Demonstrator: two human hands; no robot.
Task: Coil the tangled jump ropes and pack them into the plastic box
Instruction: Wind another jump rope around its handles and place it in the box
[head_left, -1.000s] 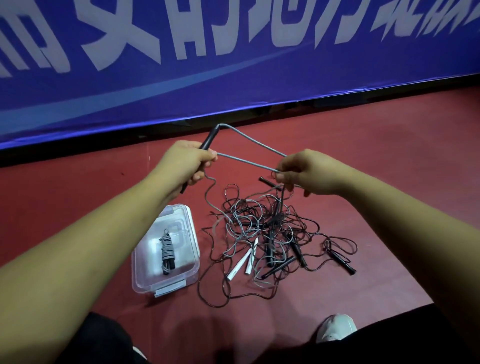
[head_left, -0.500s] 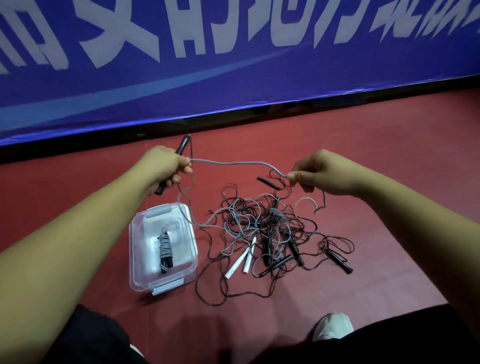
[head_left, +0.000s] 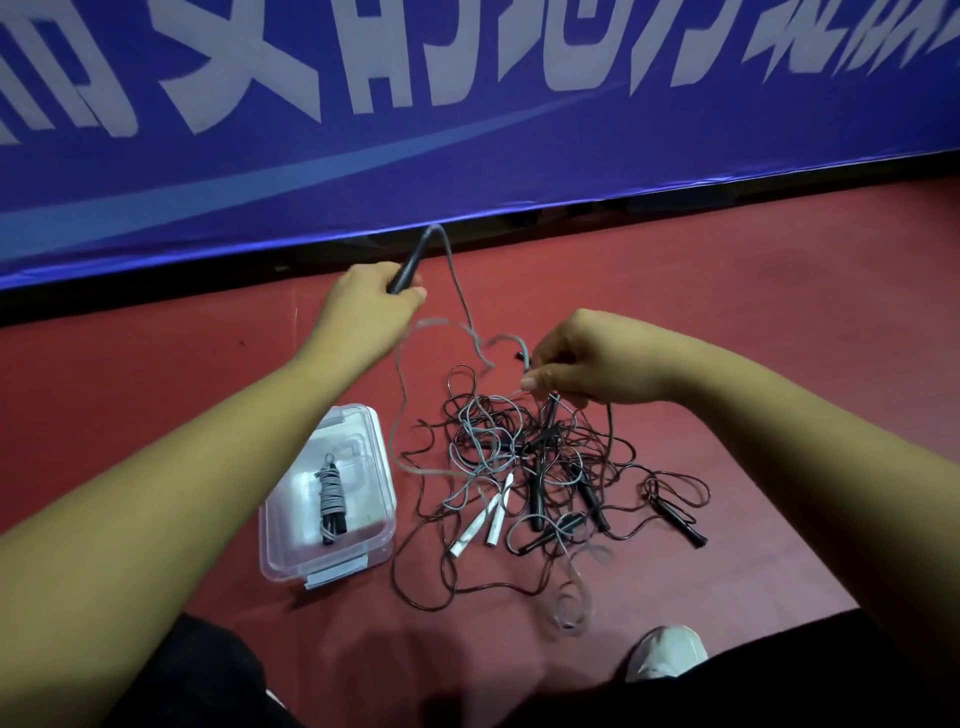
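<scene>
The right hand (head_left: 587, 364) has dropped back toward the tangle (head_left: 545, 467), so the grey cord (head_left: 462, 306), half a second ago nearly straight between the hands, now sags in loose loops. The left hand (head_left: 363, 306) grips a black handle (head_left: 413, 260); the right pinches the cord just above the pile. One coiled rope (head_left: 331, 499) lies in the plastic box (head_left: 387, 452) (lid off) beside it. Probably gathering slack for another wrap.

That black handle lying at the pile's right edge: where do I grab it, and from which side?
Pinch the black handle at mid-shaft, from above on its right side. It lies flat on the red floor, free end pointing away from the tangled pile, and only its upper-left end trails cord into the heap.
</scene>
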